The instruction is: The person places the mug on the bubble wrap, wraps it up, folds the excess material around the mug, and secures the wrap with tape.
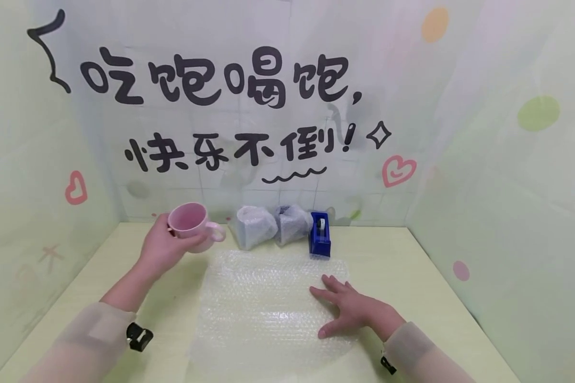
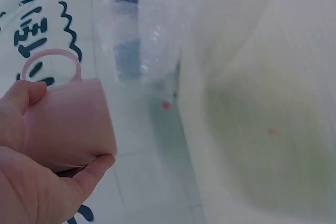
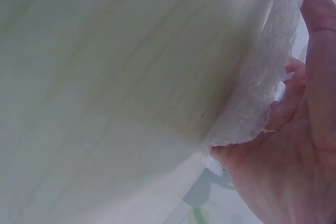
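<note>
1. Nearest: light sleeves [image 1: 72, 346] on both forearms, a black clip [image 1: 139, 336] by the left cuff, another by the right.
2. Right hand [image 1: 352, 308]: near right, on the right edge of the bubble wrap sheet [image 1: 263, 303]. Fingers spread and relaxed, not curled round anything. Wrist view shows the edge lifting a bit at the fingers.
3. Sheet: spread near to middle on the pale surface [image 1: 388, 266], mostly flat. Judgement: light fingertip pressure on that edge should do; pressing harder may crease it or pop bubbles. Smooth the lifted edge so it doesn't fold under.
4. Left hand [image 1: 165, 244]: far left, gripping the pink cup [image 1: 188, 222] round its body.
5. Cup: beyond the sheet's far left corner, mouth up and tipped a little toward the viewer, handle pointing right. Looks off the surface. Judgement: body grip beats a handle grip here; smooth wall could slip, so firm and even, handle clear of the sheet's edge.
6. Far: two wrapped bundles [image 1: 256, 227] side by side, contents unclear. Blue tape dispenser [image 1: 320, 244] just right of them, near end at the sheet's far edge. Go gently there, sheet could snag.
7. Farthest: printed back wall [image 1: 287, 117].
</note>
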Available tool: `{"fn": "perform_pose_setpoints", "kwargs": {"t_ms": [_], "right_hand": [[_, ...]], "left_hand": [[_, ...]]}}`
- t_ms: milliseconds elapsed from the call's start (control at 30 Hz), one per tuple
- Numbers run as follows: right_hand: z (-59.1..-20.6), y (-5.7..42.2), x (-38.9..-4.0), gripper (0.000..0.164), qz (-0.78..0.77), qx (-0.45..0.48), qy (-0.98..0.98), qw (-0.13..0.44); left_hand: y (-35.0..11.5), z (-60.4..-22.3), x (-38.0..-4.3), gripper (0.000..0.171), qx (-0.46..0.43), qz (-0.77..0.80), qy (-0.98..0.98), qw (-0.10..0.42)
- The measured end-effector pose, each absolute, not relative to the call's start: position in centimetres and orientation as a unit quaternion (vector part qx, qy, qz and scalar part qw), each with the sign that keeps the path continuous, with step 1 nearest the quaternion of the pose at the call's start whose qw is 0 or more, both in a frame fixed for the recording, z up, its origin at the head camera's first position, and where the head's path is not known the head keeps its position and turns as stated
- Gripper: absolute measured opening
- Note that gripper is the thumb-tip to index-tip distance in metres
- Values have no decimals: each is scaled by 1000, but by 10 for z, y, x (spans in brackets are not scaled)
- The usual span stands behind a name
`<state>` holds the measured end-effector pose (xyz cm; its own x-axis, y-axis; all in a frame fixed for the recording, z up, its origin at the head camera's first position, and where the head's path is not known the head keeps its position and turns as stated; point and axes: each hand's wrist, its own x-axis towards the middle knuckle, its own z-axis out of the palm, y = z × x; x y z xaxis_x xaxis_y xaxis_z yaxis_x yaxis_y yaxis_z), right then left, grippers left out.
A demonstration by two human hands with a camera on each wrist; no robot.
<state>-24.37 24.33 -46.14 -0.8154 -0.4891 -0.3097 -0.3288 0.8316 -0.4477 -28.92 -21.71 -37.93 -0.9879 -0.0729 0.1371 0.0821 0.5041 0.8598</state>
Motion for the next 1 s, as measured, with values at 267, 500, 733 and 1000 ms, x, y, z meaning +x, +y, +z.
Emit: {"fn": "perform_pose_setpoints", "kwargs": {"t_ms": [267, 500, 733, 1000], "right_hand": [[-462, 244, -243, 104, -194, -217, 933, 213], [-463, 243, -244, 104, -187, -211, 937, 208], [-464, 242, -244, 104, -186, -205, 938, 206], [-463, 243, -244, 104, -188, -215, 938, 198]], "left_hand": [[-138, -359, -274, 93, -112, -491, -863, 17], [-83, -375, -268, 87, -164, -489, -856, -15], [-56, -407, -268, 81, -154, -501, -851, -14], [-51, -434, -269, 82, -132, -504, -853, -25]]}}
